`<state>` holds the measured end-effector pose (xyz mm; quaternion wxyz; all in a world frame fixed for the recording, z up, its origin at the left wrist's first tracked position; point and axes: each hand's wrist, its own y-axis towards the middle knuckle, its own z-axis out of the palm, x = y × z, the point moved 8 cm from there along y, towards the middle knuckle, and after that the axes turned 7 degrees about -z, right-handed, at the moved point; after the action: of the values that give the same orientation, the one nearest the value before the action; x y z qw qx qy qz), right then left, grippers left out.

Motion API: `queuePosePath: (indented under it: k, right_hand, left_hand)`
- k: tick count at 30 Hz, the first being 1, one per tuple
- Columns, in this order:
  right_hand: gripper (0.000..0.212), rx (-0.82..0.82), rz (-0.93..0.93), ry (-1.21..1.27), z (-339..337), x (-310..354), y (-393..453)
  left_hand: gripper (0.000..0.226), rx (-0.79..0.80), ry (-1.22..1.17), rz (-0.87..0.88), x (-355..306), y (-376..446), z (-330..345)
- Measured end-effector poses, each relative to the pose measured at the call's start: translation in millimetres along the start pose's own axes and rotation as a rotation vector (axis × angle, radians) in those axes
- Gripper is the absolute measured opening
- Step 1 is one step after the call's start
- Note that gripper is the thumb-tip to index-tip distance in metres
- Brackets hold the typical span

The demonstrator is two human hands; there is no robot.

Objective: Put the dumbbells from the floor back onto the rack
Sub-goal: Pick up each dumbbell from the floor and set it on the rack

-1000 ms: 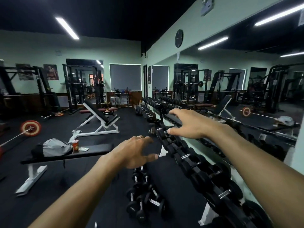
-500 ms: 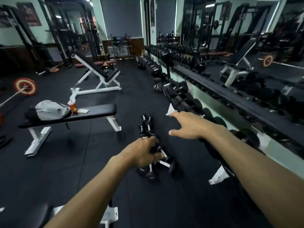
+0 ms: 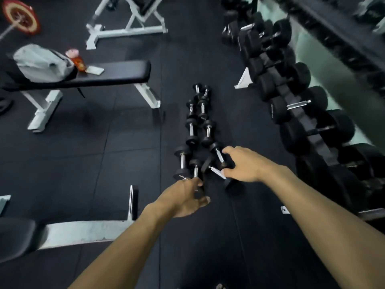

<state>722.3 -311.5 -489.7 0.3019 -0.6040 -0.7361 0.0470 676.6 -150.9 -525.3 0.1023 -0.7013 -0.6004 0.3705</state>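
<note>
Nearest, two bare forearms reach down from the bottom of the view toward the dark rubber floor (image 3: 104, 159). The left hand (image 3: 183, 198) has its grip curled round the chrome handle of the closest small dumbbell (image 3: 196, 171), fingers wrapped under it at its near end. Just to the right, the right hand (image 3: 241, 166) spreads its grip over two angled dumbbells: one finger touches the slanted dumbbell (image 3: 218, 155), the thumb lies against the crossways dumbbell (image 3: 216, 173); whether it has closed on either, I cannot tell. Beyond the hands, the remaining dumbbells (image 3: 196, 122) lie on the floor in two rough rows running away from the viewer. To the right stands the rack (image 3: 300, 113), loaded with large black dumbbells, well apart from the small ones. To the left, a flat bench (image 3: 116, 73) carries a grey bag (image 3: 41, 63) and a small bottle (image 3: 78, 61). Farther off sit an incline bench frame (image 3: 129, 28) and a red plate (image 3: 20, 16).
</note>
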Motion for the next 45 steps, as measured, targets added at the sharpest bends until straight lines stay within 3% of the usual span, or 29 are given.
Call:
queuePosePath:
  k: [15,23,33,36,40,45]
  right_hand:
    - [0.067,0.305,0.128,0.012,116,-152,291]
    - [0.071,0.364,0.056,0.002,204,-266,439]
    - [0.088,0.379,-0.359,-0.082,331,-347,580]
    - [0.092,0.365,-0.461,-0.061,351,-349,592]
    - [0.085,0.337,-0.533,-0.037,367,-345,606]
    - [0.056,0.271,-0.599,-0.007,372,-339,618]
  left_hand:
    - [0.054,0.241,-0.224,-0.159,80,323,84]
    - [0.056,0.269,-0.428,-0.299,98,482,203]
    - [0.079,-0.09,-1.037,-0.736,115,634,372]
    - [0.078,-0.146,-1.278,-0.753,104,653,401]
    - [0.058,-0.146,-1.373,-0.691,112,669,410]
    - [0.052,-0.193,-1.479,-0.645,119,678,410]
